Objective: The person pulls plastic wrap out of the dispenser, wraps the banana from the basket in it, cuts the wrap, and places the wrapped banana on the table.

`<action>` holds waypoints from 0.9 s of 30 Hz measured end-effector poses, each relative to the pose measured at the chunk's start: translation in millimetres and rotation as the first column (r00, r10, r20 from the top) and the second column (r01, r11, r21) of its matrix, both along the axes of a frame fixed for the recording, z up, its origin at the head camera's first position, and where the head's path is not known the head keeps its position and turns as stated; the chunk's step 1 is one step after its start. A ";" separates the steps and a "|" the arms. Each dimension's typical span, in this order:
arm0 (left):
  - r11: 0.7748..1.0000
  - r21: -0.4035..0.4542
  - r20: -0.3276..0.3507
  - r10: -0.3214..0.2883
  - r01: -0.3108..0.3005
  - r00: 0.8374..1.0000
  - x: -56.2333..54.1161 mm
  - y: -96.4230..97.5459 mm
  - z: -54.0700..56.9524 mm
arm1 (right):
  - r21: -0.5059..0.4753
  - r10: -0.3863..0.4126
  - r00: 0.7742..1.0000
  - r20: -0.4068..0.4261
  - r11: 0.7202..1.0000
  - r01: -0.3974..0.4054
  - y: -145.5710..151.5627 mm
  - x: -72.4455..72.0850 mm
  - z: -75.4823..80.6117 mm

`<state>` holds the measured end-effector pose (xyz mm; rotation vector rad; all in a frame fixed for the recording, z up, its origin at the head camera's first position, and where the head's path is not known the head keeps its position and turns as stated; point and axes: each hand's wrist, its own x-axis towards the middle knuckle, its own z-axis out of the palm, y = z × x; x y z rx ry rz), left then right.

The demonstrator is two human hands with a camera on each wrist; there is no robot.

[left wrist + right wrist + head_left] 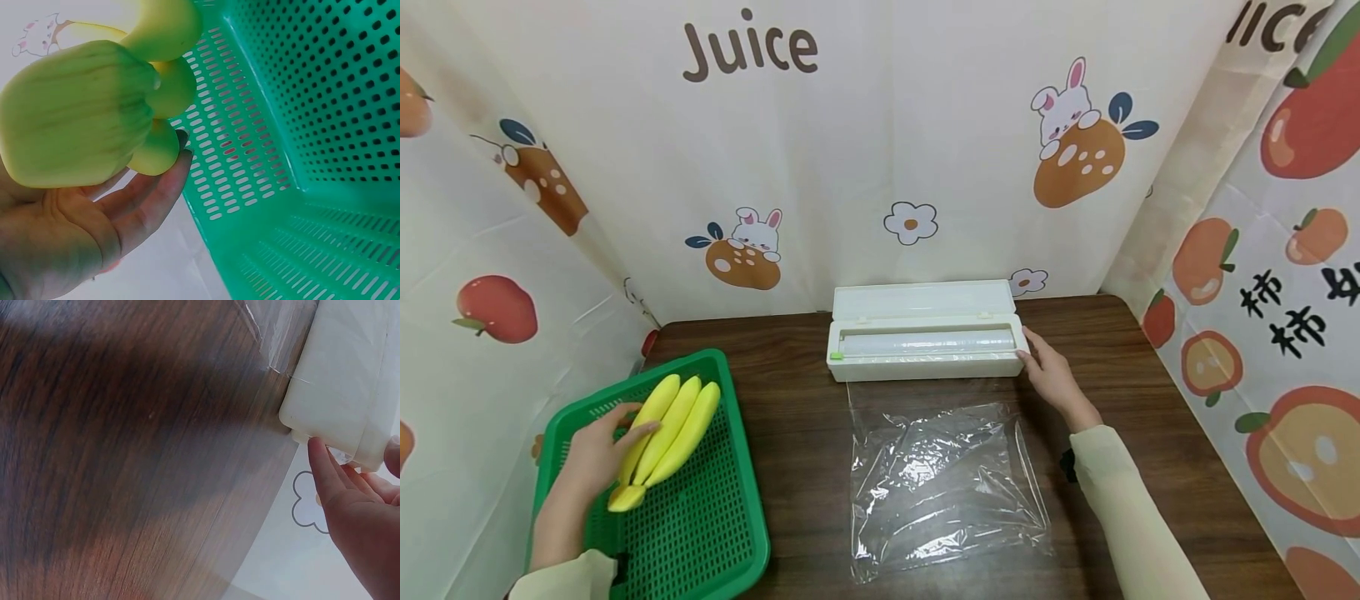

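My left hand (597, 454) grips a bunch of yellow bananas (676, 425), thumb across the top and fingers around the far side. The bunch is over the green basket (747, 467); in the left wrist view its thick stem end (69, 119) faces the camera. Against the right end of a white cling film dispenser (925, 368) rests my right hand (1054, 379), its fingers fairly straight along that end. The dispenser's lid (925, 302) stands raised at the back, showing the film roll (928, 342). From its front, a sheet of clear cling film (936, 492) spreads over the table.
The dark wooden table (805, 433) ends at a printed curtain (850, 150) behind the dispenser. More printed cloth closes off the left and right sides. The perforated basket occupies the table's left side, with the film to its right.
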<state>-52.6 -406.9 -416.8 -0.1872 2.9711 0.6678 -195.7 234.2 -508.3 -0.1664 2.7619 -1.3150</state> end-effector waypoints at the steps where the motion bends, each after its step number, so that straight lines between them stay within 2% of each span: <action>1: 1.000 0.001 -0.004 -0.001 0.001 1.000 0.1 1.1 0.7 | 0.000 -0.001 1.000 -0.005 1.000 0.001 0.3 -0.1 -0.4; 7: 1.000 0.003 -0.024 -0.010 0.010 1.000 -0.7 7.4 4.2 | 0.002 -0.004 1.000 -0.017 1.000 0.004 1.1 -0.8 -2.4; 18: 1.000 -0.010 -0.004 -0.010 0.010 1.000 -5.2 14.3 8.3 | 0.011 -0.013 1.000 -0.029 1.000 0.014 0.7 -2.2 -3.1; 27: 1.000 -0.008 -0.020 -0.026 0.026 0.999 -6.3 19.4 12.4 | 0.036 -0.015 0.999 -0.042 0.999 0.016 0.7 -2.3 -2.6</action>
